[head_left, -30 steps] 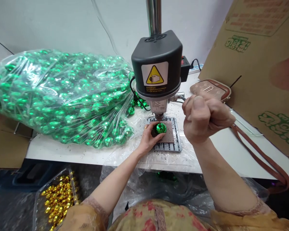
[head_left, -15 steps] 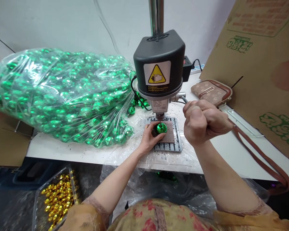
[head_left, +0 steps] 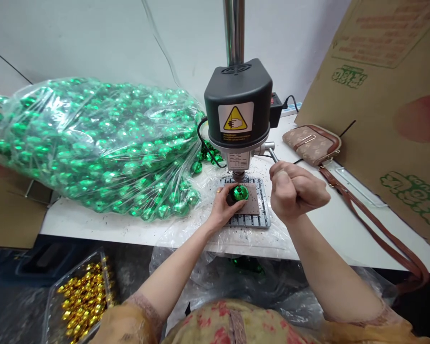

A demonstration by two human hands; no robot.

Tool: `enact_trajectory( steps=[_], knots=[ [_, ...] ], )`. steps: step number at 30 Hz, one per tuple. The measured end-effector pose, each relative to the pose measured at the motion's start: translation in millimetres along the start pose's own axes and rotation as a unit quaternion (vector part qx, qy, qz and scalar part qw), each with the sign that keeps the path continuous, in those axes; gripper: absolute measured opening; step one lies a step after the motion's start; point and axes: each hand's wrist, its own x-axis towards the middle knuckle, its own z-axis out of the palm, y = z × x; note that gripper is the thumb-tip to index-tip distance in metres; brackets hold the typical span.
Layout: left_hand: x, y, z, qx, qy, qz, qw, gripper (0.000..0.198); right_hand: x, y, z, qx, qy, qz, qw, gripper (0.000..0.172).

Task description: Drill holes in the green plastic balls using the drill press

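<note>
My left hand (head_left: 223, 206) grips a shiny green faceted ball (head_left: 241, 192) from its left side, thumb in front and fingers behind. The ball rests on a brownish square pad (head_left: 251, 204) over the slotted metal base (head_left: 265, 217) of a small drill press (head_left: 238, 107). Just above the ball is the drill chuck (head_left: 238, 176); whether a bit touches the ball I cannot tell. My right hand (head_left: 295, 191) is closed in a fist round the end of the press's metal feed lever (head_left: 273, 155), to the right of the machine.
A large clear bag of green balls (head_left: 103, 148) lies left of the press. Rightward are a patterned purse (head_left: 310, 141) with a brown strap and a cardboard box (head_left: 390, 110). A clear bin of gold balls (head_left: 84, 301) stands low at left. Dark shavings litter the table.
My right hand has come down and slightly left with the lever. My left hand keeps the ball in the same place on the pad. The camera view has shifted slightly.
</note>
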Motion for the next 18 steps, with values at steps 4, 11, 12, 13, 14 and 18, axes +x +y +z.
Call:
enact_trajectory(
  steps=[4,11,12,13,14,18],
  knots=[
    [-0.5,0.3,1.5,-0.014,0.005,-0.017,1.000,0.052,24.7,-7.0,9.9,-0.036,0.030,0.089,0.995,0.050],
    [-12.4,14.8,-0.4,-0.075,0.058,-0.038,0.995,0.044,68.5,0.1,23.1,-0.021,0.030,0.212,0.977,0.053],
    [-19.5,18.3,-2.8,-0.074,0.064,-0.024,0.995,0.042,68.6,1.0,23.1,-0.022,0.028,0.208,0.978,0.052],
    [-29.1,21.7,-5.6,-0.069,0.066,-0.008,0.995,0.040,68.0,1.3,23.1,-0.023,0.029,0.202,0.979,0.052],
    [-41.4,24.8,-8.6,-0.062,0.064,0.011,0.996,0.036,67.2,1.0,23.2,-0.023,0.028,0.199,0.979,0.051],
    [-108.0,30.6,-18.0,-0.018,-0.019,0.098,0.995,0.021,66.2,-2.5,24.9,-0.021,0.035,0.193,0.980,0.054]
  ],
)
